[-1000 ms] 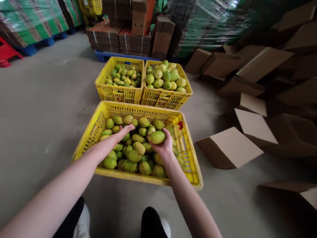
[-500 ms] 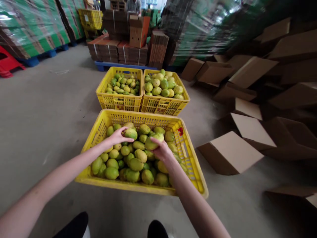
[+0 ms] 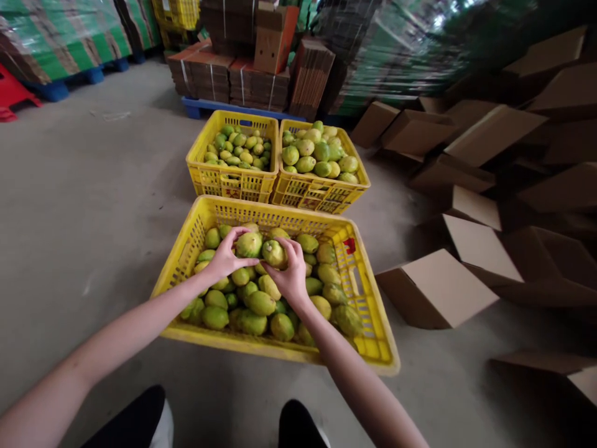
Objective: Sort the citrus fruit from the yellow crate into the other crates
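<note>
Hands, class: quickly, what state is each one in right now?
Left hand: closed around one fruit.
Right hand: closed around another fruit.

the bare left hand (image 3: 228, 254) and bare right hand (image 3: 290, 277) have slender fingers (image 3: 293, 250), and the slim left forearm (image 3: 135, 330) and right forearm (image 3: 345, 364) are uncovered as far as they show. lower down are a plain black cloth left trouser leg (image 3: 128, 420) with a rounded off-white shoe (image 3: 163, 428) beside it, and a black right trouser leg (image 3: 299, 427) with a thin pale edge (image 3: 325, 438), too small to make out.
</note>
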`<state>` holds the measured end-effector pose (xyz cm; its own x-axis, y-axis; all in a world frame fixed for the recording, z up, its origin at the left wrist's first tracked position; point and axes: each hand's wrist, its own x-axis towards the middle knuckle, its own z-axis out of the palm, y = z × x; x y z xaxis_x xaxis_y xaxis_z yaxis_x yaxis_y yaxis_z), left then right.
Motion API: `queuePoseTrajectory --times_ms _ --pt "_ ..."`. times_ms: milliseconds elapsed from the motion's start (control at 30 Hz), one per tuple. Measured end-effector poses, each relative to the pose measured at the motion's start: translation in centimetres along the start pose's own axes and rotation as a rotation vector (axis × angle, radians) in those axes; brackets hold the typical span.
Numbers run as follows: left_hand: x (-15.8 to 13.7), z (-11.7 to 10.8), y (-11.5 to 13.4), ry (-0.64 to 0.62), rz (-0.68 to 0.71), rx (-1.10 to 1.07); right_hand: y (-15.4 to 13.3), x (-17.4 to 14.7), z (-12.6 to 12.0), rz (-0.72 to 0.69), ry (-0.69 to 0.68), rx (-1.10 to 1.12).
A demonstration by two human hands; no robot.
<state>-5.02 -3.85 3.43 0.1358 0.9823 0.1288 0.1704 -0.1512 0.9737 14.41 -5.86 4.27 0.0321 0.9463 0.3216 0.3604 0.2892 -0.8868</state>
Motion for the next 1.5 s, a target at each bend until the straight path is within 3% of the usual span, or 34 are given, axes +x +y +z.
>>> queuePoseTrajectory --times_ms 100,300,400,567,700,833,1033,1167,1400,1500 --pt "0.0 -0.1 0.5 -0.02 0.024 -0.037 0.3 -0.2 0.2 0.046 0.036 0.012" --pt "0.2 -0.3 0.8 -0.035 -0.079 -0.375 0.8 -0.1 0.2 0.138 0.04 0.041" --pt "0.1 -0.3 0.4 -0.011 -0.097 -0.392 0.8 -0.4 0.3 0.133 0.015 0.04" --pt "-0.3 -0.3 0.0 -0.106 -0.111 -0.228 0.3 -0.6 0.3 0.087 0.05 0.084" --pt "-0.8 -0.1 1.0 -0.149 0.033 -0.063 0.0 -0.2 -0.6 0.032 0.092 0.063" --pt "-1.3 0.4 1.4 -0.085 0.165 0.096 -0.2 0.2 -1.2 -0.008 0.095 0.068" --pt "-1.2 0.2 0.4 0.122 0.302 0.311 0.3 -0.1 -1.3 0.0 0.172 0.158" --pt "-1.2 0.0 0.3 0.151 0.36 0.394 0.8 0.0 -1.6 -0.032 0.186 0.156" --pt "-1.2 0.0 0.3 0.147 0.443 0.506 2.1 0.4 -2.0 -0.337 0.175 -0.115" --pt "-1.1 0.0 0.1 0.154 0.458 0.498 2.4 0.5 -1.9 -0.4 0.16 -0.189"
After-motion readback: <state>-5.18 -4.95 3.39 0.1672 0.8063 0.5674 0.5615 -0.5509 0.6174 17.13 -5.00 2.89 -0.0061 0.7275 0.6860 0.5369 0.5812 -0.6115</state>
